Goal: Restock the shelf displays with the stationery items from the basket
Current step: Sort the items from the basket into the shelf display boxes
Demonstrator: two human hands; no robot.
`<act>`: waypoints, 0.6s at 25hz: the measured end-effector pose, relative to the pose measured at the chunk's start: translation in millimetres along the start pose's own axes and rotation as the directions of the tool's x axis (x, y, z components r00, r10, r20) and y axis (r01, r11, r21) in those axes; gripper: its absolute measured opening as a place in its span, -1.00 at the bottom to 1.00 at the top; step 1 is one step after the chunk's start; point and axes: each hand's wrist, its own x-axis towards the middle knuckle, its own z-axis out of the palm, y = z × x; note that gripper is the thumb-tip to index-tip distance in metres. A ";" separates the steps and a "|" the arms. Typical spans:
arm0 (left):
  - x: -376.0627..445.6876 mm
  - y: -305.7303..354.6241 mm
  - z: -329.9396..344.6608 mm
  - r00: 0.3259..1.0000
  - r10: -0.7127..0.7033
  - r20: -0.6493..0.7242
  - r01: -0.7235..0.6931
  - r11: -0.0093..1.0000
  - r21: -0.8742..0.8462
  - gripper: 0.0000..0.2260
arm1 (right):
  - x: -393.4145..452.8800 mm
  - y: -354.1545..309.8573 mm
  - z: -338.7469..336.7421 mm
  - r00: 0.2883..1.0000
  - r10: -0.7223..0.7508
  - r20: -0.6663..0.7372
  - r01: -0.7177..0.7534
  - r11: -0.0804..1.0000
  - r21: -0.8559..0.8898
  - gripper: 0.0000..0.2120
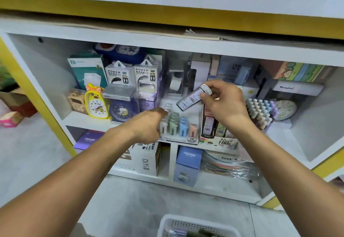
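Lead-refill case (193, 97) — a slim, clear rectangular box with a white cap — is held in the air in front of the middle shelf, above the display tray (178, 140) of pastel refill packs. The right hand (223, 102) pinches it at the capped end: the thumb presses the near face, and the curled fingers close over the cap from above. The case's long axis is tilted, with the capped end up and to the right at the fingertips and the free end down and to the left, toward the left hand. Its label reads "100"; the smaller print is not legible.

The left hand (149, 123) reaches to the left edge of the tray, back of the hand up. Its fingertips lie against the front packs; their spread cannot be told, since the hand hides them.

Legible writing near the fingers:
- "2B" on the tray front, below the left fingertips.
- "0.7" and "100" on the carton (219, 142) below the right wrist.
- "POWER BANK" on two boxes (132, 75) left of the case.
- "CRUHRE" on a blue box (188, 164) on the lower shelf.

White basket (197, 225) — on the floor, below both forearms.
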 end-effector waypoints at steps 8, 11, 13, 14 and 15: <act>4.4 22.0 -3.3 0.995 0.097 0.002 -0.097 0.994 0.050 -0.51 | -4.3 -2.4 -31.1 0.991 0.114 0.064 -0.128 0.944 0.305 -0.86; 8.9 50.0 -1.9 0.972 0.210 -0.103 -0.212 0.977 -0.009 -0.45 | -11.1 9.3 -69.6 0.996 0.085 -0.032 -0.076 0.973 0.218 -0.92; 11.1 72.1 1.0 0.940 0.298 -0.165 -0.309 0.950 -0.047 -0.40 | -18.1 20.4 -95.2 0.990 0.095 -0.104 -0.072 0.976 0.208 -0.90; 13.3 84.2 3.1 0.923 0.339 -0.182 -0.353 0.934 -0.051 -0.39 | -21.5 25.7 -107.5 0.986 0.106 -0.132 -0.075 0.972 0.223 -0.86; 15.0 94.3 6.1 0.911 0.369 -0.184 -0.383 0.923 -0.043 -0.37 | -24.8 30.6 -117.4 0.981 0.120 -0.152 -0.081 0.967 0.243 -0.82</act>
